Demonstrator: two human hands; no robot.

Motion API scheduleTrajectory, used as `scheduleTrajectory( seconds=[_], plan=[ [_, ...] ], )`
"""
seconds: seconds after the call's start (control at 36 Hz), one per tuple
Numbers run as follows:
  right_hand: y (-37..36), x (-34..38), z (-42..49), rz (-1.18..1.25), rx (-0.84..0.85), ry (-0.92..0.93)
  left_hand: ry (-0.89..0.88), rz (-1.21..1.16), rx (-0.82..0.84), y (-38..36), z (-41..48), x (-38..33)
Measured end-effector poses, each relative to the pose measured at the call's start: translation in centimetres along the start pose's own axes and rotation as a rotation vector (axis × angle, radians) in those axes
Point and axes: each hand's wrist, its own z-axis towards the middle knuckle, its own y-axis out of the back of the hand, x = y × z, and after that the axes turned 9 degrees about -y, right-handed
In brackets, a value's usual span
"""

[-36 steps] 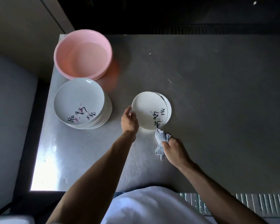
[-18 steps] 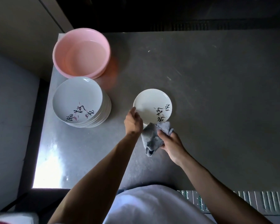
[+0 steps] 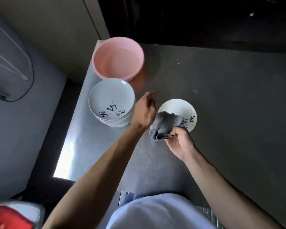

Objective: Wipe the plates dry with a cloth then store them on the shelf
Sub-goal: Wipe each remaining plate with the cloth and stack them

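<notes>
A round pink plastic basin [image 3: 99,52] stands at the far left corner of the grey metal table [image 3: 221,96], whose near left part shines with reflected light. Left of the table, a thin black cable [image 3: 33,78] loops down a grey surface below a beige panel [image 3: 56,30]. A blurred red-and-white object [image 3: 10,217] sits at the bottom left corner. A ribbed metal grate [image 3: 212,217] shows at the near edge.

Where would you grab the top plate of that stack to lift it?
Probably pinch the top plate by its raised rim on the near right edge, thumb above and fingertips under the lip. It lies flat, nested on the stack, and the pink basin crowds its far side.
</notes>
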Motion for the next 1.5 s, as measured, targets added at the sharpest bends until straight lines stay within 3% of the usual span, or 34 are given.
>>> scheduleTrajectory(
  seconds=[0.14,0.28,0.39,0.53,0.72,0.86,1.06,1.22,1.39,1.5],
  plan=[
    [-4.7,0.4,1.7,-0.027,-0.055,-0.013,-0.042,0.115,-0.175,7.3,0.2,0.9],
    [-8.6,0.2,4.1,-0.011,-0.146,0.067,0.12,0.237,-0.348,13.1,-1.2,4.5],
    [-11.4,-0.2,5.0,-0.061,-0.168,0.12,0.345,0.318,-0.377,15.1,-2.4,7.2],
    [-13.0,-0.6,4.6,-0.171,-0.229,0.146,0.372,0.129,-0.292,15.5,-3.0,9.0],
    [-12.9,-1.0,5.1,-0.427,-0.317,0.217,0.405,-0.178,-0.392,16.0,-2.6,8.7],
    [-13.7,-0.9,4.8,-0.509,-0.374,0.265,0.404,-0.265,-0.432,16.0,-2.9,9.0],
    [-13.7,-0.8,5.3,-0.523,-0.415,0.313,0.333,-0.259,-0.36,15.8,-2.8,9.0],
    [-13.4,-0.2,4.9,-0.448,-0.406,0.336,0.278,-0.463,-0.271,14.9,-2.7,7.8],
    [-11.3,2.1,3.0,-0.4,-0.492,0.486,0.203,-0.514,-0.111,12.6,-2.7,5.8],
    [-9.5,4.3,-0.3,-0.41,-0.579,0.696,0.221,-0.568,-0.034,10.0,-3.1,3.5]
  ],
)
